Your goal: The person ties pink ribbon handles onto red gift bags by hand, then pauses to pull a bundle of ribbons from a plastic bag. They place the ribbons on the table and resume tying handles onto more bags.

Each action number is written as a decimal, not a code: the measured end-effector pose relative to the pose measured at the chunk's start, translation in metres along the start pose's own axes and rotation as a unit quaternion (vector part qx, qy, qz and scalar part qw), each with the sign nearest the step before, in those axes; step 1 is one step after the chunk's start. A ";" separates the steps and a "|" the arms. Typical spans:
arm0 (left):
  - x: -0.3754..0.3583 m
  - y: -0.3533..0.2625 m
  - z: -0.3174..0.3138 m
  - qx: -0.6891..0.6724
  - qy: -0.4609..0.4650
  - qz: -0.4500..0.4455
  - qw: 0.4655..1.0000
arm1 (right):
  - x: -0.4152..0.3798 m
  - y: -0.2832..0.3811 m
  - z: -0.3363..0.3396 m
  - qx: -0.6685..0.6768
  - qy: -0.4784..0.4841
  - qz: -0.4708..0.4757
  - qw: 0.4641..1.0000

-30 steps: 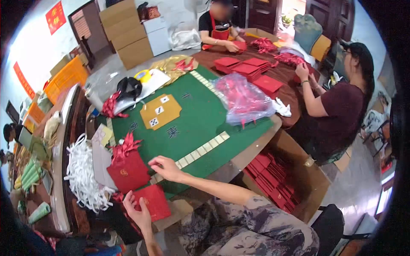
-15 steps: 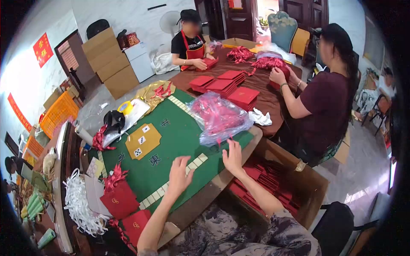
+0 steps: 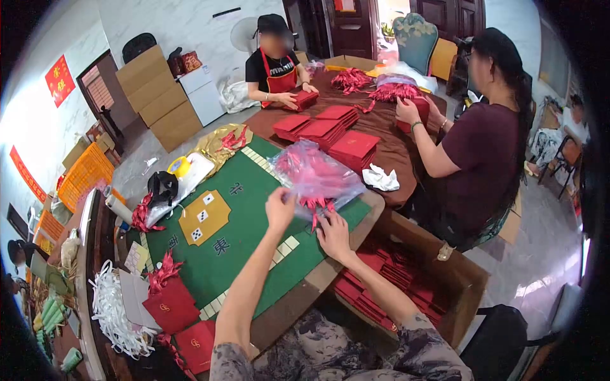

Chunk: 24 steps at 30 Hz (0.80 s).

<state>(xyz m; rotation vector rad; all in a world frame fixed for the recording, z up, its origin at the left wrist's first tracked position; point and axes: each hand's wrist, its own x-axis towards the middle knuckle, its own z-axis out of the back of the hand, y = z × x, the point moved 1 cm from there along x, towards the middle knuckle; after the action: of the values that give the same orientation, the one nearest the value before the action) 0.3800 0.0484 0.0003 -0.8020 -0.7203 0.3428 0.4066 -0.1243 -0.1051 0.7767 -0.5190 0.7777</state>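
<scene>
While your left hand (image 3: 279, 211) is pinching the bag (image 3: 340, 180), your right hand (image 3: 335, 236) is touching ribbons (image 3: 314, 204), grip unclear, apparently needing the bag steady.

Behind your desk (image 3: 267, 279), you have stacked cardboard boxes (image 3: 152, 95) beside a white cabinet (image 3: 203, 94), and a patterned chair (image 3: 414, 42) near the dark door (image 3: 351, 30).

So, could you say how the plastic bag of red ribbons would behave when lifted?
The plastic bag will probably sag and fold, its thin film being crumpled. It looks light for its size, seemingly holding only red ribbons. Some might slip out, since a few poke from its edge near the right hand.
</scene>
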 end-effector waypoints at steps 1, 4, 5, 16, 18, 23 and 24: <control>0.009 -0.003 0.002 0.000 0.001 0.002 1.000 | 0.001 0.001 0.002 0.005 0.010 -0.006 1.000; 0.019 -0.008 0.008 -0.039 -0.012 0.017 0.999 | 0.005 0.002 0.004 0.090 -0.032 -0.041 0.995; 0.016 -0.009 0.009 -0.027 -0.009 0.011 1.000 | 0.005 0.002 0.005 0.090 -0.030 -0.041 0.995; -0.067 -0.022 -0.019 0.166 0.199 -0.373 0.891 | 0.075 -0.046 0.014 0.024 -0.088 -0.051 0.995; -0.056 -0.010 -0.033 0.187 0.173 -0.263 0.931 | 0.085 -0.058 0.013 0.045 -0.098 -0.056 0.993; -0.020 0.018 -0.042 0.242 0.182 -0.121 0.946 | 0.093 -0.081 0.002 -0.011 0.019 -0.096 0.995; -0.020 0.021 -0.045 0.242 0.182 -0.118 0.946 | 0.095 -0.080 0.000 -0.011 0.022 -0.096 0.995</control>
<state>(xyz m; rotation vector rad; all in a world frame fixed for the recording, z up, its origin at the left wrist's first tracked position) 0.3965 0.0279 -0.0464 -0.2916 -0.3530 0.1352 0.5273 -0.1217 -0.0759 0.7754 -0.4072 0.6090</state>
